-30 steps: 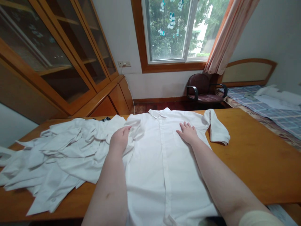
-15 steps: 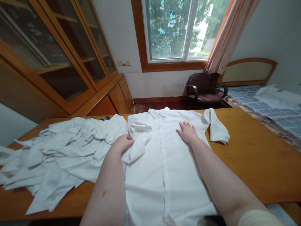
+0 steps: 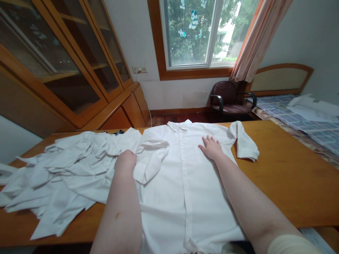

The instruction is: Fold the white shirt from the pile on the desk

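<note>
A white button-up shirt (image 3: 172, 190) lies front up on the table, its collar at the far edge and its placket running towards me. My right hand (image 3: 212, 148) rests flat on its chest, fingers spread. At the shirt's left side, my left hand (image 3: 126, 161) is closed at the edge of the folded-over sleeve (image 3: 152, 158), gripping the cloth there; its fingertips are mostly hidden. The other sleeve (image 3: 245, 144) bends outward beyond my right hand. A heap of crumpled white shirts (image 3: 71, 165) lies just left of my left hand.
The wooden table (image 3: 286, 176) extends to the right. Behind it stand a glass-door cabinet (image 3: 79, 63) on the left, a brown armchair (image 3: 227, 98) under the window, and a bed (image 3: 286, 106) on the right. A small dark item (image 3: 118, 132) shows behind the heap.
My left hand has moved left and slightly back, drawing the near sleeve outward, so that it lies a little further left. My right hand has stayed on the chest.
</note>
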`<state>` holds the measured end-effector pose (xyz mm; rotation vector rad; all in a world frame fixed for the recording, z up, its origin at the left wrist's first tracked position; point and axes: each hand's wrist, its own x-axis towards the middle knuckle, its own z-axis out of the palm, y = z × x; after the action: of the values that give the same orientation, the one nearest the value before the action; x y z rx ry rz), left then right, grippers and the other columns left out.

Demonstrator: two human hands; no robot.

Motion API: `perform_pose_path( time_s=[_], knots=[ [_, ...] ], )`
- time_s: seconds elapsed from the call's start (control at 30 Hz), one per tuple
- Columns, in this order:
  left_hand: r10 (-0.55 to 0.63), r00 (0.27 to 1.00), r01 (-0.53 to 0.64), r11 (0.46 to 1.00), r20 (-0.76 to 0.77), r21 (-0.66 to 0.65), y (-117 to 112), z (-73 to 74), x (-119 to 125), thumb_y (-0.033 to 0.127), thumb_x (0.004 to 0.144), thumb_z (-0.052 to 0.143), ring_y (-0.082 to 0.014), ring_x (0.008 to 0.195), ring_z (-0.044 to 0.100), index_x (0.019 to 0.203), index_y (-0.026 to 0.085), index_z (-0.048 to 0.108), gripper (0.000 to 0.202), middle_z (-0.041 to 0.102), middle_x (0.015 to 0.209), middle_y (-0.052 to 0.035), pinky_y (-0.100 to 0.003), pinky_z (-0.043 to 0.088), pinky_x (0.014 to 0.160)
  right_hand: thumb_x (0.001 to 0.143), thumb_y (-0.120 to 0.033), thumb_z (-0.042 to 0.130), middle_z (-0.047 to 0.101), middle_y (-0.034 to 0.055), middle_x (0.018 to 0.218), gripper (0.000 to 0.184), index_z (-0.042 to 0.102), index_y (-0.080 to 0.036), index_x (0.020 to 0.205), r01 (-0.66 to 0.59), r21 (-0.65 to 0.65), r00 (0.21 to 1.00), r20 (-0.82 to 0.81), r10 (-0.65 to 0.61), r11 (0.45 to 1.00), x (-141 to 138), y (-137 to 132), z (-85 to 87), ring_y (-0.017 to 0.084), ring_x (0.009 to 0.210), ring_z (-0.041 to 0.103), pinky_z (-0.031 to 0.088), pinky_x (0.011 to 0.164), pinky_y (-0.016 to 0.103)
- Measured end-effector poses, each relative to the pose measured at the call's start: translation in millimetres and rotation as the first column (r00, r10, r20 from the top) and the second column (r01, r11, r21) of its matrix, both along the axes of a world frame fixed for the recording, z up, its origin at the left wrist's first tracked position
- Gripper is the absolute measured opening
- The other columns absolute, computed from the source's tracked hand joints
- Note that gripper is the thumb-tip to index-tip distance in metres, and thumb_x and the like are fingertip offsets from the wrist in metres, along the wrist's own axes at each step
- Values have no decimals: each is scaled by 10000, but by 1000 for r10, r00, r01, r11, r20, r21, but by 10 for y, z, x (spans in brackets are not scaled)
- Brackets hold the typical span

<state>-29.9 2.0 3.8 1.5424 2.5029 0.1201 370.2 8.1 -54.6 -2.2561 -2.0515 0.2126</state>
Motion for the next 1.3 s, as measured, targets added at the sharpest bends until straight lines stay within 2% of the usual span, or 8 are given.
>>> perform_pose_path(
  time_s=[0.13, 0.23, 0.37, 0.53, 0.67, 0.93, 1.1, 1.3],
  knots=[
    [-150, 987, 137, 971, 54, 196, -55, 31, 258, 290, 759, 481, -253, 856, 633, 929, 219, 633, 239, 695, 929, -90, -312, 465, 711, 866, -602, 300, 208, 87, 1514, 669, 283, -236, 1425, -1, 4, 1000, -1, 1, 1000, 12, -3, -6, 287, 1373, 169, 145, 1075, 497],
    [-271, 960, 256, 952, 76, 166, -81, -11, 351, 249, 789, 450, -239, 903, 630, 967, 209, 644, 266, 694, 974, -84, -298, 458, 772, 868, -607, 285, 204, 81, 1516, 668, 280, -240, 1427, -6, 3, 1000, 1, 6, 1000, 21, -12, 4, 279, 1375, 165, 138, 1081, 485],
    [-335, 925, 324, 942, 176, 92, -156, -126, 218, 207, 804, 422, -228, 1061, 585, 1050, 183, 652, 338, 651, 1140, -85, -292, 422, 906, 873, -607, 264, 196, 75, 1519, 671, 267, -239, 1434, -5, -8, 1000, 6, 5, 1000, 23, -16, 11, 271, 1377, 161, 128, 1085, 477],
    [-430, 868, 372, 894, 248, 249, -454, -278, -66, 296, 807, 411, -215, 1153, 524, 1205, 148, 568, 453, 567, 1268, -89, -297, 394, 967, 871, -609, 268, 196, 75, 1519, 674, 268, -240, 1435, 2, -7, 1000, 11, -2, 1000, 19, -14, -2, 271, 1377, 158, 127, 1083, 478],
    [-283, 940, 216, 927, 192, 307, -835, -326, -151, 385, 837, 370, -239, 1008, 595, 1177, 123, 552, 466, 636, 1097, -123, -333, 449, 869, 876, -606, 257, 194, 79, 1519, 668, 273, -235, 1432, -3, -2, 1000, 20, 3, 1000, 16, -13, -14, 272, 1376, 158, 126, 1080, 485],
    [-121, 993, 120, 992, -15, -40, -1369, -318, -50, 404, 889, 311, -310, 890, 629, 1246, 102, 441, 486, 655, 993, -183, -371, 450, 706, 874, -606, 262, 200, 73, 1518, 667, 282, -238, 1430, 5, 1, 1000, 12, -5, 1000, 21, 1, -27, 267, 1377, 159, 129, 1079, 480],
    [-237, 964, 209, 956, -118, -205, -1282, 23, -43, 331, 839, 400, -309, 883, 628, 1101, 134, 570, 369, 662, 957, -164, -378, 447, 738, 873, -606, 262, 194, 73, 1519, 671, 270, -238, 1435, 5, 0, 1000, 10, -5, 1000, 19, -2, -28, 264, 1378, 156, 125, 1080, 480],
    [-388, 918, 395, 914, -82, 97, -667, 639, 313, 272, 844, 369, -253, 1024, 590, 1142, 192, 588, 379, 627, 1151, -105, -335, 432, 855, 872, -589, 284, 196, 72, 1519, 668, 273, -229, 1435, 8, -10, 1000, -5, -8, 1000, 4, -14, 22, 267, 1377, 161, 120, 1082, 476]
  ],
)
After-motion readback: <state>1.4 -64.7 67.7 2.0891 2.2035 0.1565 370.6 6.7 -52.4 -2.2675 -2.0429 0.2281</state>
